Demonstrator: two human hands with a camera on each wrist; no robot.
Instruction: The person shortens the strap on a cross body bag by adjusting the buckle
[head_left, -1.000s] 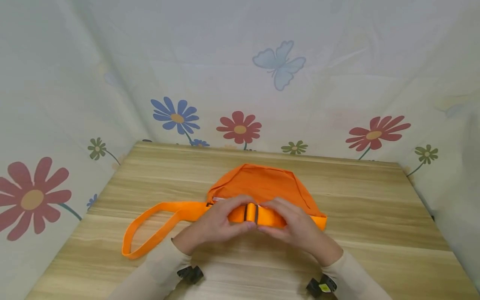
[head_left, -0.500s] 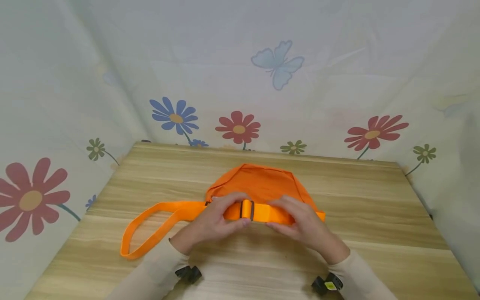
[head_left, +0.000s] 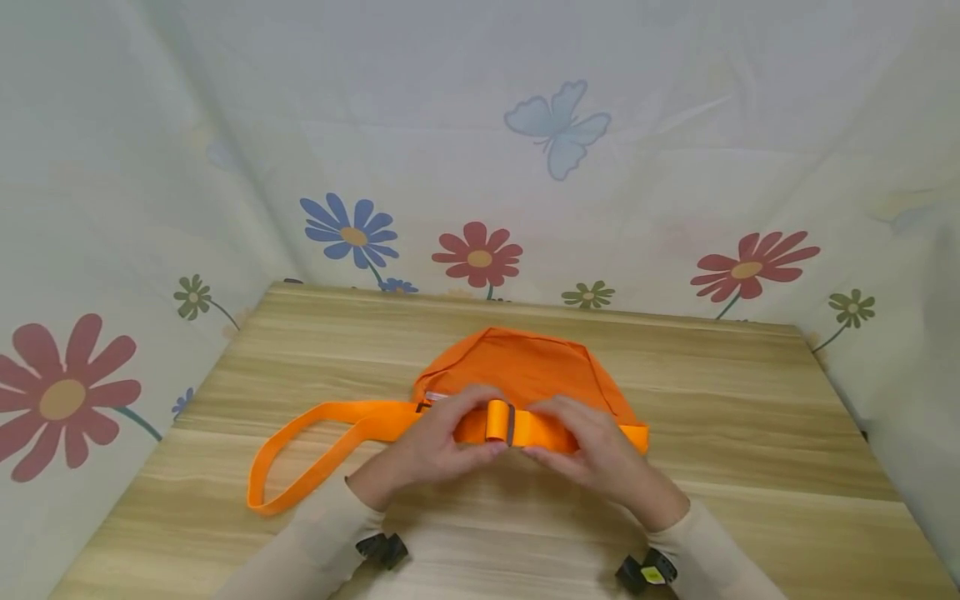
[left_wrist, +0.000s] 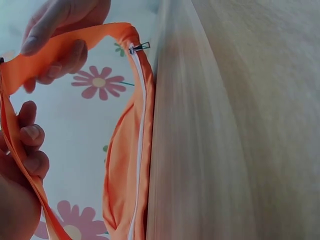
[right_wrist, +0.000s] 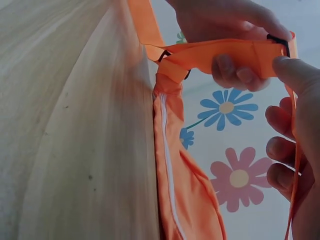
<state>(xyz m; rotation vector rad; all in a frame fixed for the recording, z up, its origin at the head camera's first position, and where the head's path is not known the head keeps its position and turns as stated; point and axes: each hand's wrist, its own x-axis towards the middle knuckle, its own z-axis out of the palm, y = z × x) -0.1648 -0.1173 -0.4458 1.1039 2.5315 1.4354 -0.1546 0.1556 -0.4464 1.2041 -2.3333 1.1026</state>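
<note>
An orange bag [head_left: 525,364] with a white zipper [right_wrist: 167,142] lies on the table. Its orange strap [head_left: 538,429] is lifted in front of it, and a dark slide buckle [head_left: 511,426] sits on that stretch. My left hand [head_left: 432,446] pinches the strap just left of the buckle, where the webbing bulges into a small loop [head_left: 496,419]. On the buckle's other side my right hand [head_left: 603,450] grips the strap between thumb and fingers. The right wrist view shows the fingers of both hands curled around the webbing.
A long strap loop [head_left: 258,467] lies on the wooden table [head_left: 720,400] to the left of the bag. Behind the table hangs a pale cloth [head_left: 420,100] printed with flowers and a butterfly. A zipper pull [left_wrist: 142,47] hangs at the bag's end.
My right hand moved away to the right, then came back toward the left hand. The webbing at the buckle now bulges in a bigger loop. The bag has hardly moved.
</note>
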